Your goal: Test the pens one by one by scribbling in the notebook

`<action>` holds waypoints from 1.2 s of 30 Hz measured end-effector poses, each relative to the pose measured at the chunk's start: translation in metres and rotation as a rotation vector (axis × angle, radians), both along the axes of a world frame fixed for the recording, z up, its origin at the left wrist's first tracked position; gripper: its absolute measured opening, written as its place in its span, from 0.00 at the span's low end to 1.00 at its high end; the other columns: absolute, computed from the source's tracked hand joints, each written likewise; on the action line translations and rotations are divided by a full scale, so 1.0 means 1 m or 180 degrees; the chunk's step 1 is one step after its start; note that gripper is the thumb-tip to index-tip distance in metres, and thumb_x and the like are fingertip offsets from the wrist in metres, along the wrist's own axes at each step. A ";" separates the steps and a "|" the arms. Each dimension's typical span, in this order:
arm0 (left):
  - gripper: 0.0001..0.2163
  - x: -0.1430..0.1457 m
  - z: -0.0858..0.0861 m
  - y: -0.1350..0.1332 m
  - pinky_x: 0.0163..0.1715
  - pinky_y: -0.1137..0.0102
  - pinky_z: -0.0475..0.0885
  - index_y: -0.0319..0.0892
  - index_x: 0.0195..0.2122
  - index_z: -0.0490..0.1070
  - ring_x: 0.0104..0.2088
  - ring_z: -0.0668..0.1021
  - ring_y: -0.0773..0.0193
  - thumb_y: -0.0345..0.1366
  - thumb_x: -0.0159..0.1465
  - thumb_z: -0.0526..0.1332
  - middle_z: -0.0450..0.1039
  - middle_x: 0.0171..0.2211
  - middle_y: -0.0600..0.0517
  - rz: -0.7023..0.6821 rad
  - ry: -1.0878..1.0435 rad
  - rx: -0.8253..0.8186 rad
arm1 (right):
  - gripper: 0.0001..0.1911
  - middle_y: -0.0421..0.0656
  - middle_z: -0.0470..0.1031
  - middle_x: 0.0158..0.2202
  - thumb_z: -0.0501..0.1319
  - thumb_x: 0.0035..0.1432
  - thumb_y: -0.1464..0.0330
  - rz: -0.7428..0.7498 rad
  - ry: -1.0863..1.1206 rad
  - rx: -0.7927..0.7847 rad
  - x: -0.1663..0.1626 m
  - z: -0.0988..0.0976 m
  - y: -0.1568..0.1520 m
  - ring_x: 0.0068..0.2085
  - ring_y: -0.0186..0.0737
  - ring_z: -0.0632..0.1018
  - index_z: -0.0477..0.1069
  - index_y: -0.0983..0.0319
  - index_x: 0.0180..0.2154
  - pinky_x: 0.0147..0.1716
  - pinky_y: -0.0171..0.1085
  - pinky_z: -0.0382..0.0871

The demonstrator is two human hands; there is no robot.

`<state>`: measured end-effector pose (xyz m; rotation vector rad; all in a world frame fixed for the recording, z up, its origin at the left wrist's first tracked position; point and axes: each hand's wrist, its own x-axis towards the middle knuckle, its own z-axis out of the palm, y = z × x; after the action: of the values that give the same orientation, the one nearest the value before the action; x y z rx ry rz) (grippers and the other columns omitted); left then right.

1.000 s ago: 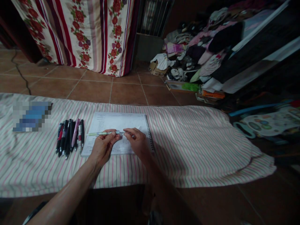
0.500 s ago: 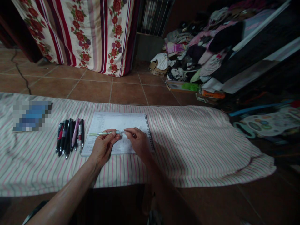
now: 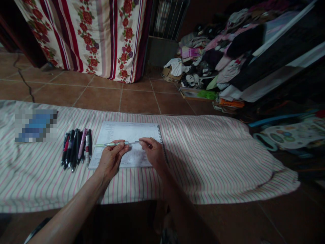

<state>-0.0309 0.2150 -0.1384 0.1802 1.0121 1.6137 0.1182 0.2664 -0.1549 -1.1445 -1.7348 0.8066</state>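
Note:
My left hand (image 3: 111, 159) pinches a slim pen barrel (image 3: 102, 145), pale green and clear, level above an open spiral notebook (image 3: 127, 128). Out of the barrel's right end runs a thin, dark rod that looks like a pen refill (image 3: 134, 142). The fingertips of my right hand (image 3: 154, 153) are closed on the rod's far end. Both hands are over the written page. Left of the notebook, several pens (image 3: 76, 147) lie side by side, mostly black, with one pink and one white.
A striped cloth (image 3: 215, 159) covers the low surface under everything. On its left lies a blurred-out blue object (image 3: 37, 125). Beyond are a tiled floor (image 3: 101, 96), a floral curtain (image 3: 104, 37) and a heap of clothes (image 3: 210, 51) at the back right.
My right hand has moved a little to the right, away from the left hand, and more of the thin refill shows between them. My left hand has hardly moved.

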 end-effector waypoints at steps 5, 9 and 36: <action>0.07 0.001 0.003 -0.001 0.31 0.76 0.77 0.31 0.27 0.72 0.24 0.78 0.69 0.18 0.57 0.57 0.73 0.23 0.51 -0.0035 -0.0035 -0.0009 | 0.08 0.41 0.76 0.29 0.58 0.55 0.68 0.0047 0.0019 0.0035 0.001 -0.001 0.000 0.28 0.34 0.75 0.76 0.61 0.34 0.31 0.33 0.68; 0.06 0.002 0.007 -0.002 0.30 0.75 0.78 0.32 0.28 0.71 0.26 0.80 0.65 0.18 0.58 0.57 0.74 0.24 0.50 -0.0121 -0.0031 -0.0044 | 0.07 0.41 0.77 0.30 0.58 0.55 0.68 0.0050 0.0051 0.0019 -0.001 -0.001 0.000 0.29 0.35 0.75 0.76 0.59 0.34 0.31 0.33 0.69; 0.09 0.000 0.013 0.000 0.38 0.76 0.77 0.33 0.24 0.70 0.32 0.80 0.65 0.18 0.58 0.55 0.75 0.26 0.48 0.0112 -0.0209 0.0052 | 0.08 0.42 0.77 0.30 0.58 0.55 0.69 0.0002 -0.0127 0.0071 0.001 0.001 0.001 0.31 0.36 0.76 0.76 0.60 0.34 0.32 0.33 0.69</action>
<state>-0.0310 0.2150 -0.1256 0.1202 0.9567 1.6496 0.1191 0.2672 -0.1535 -1.1523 -1.7727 0.7676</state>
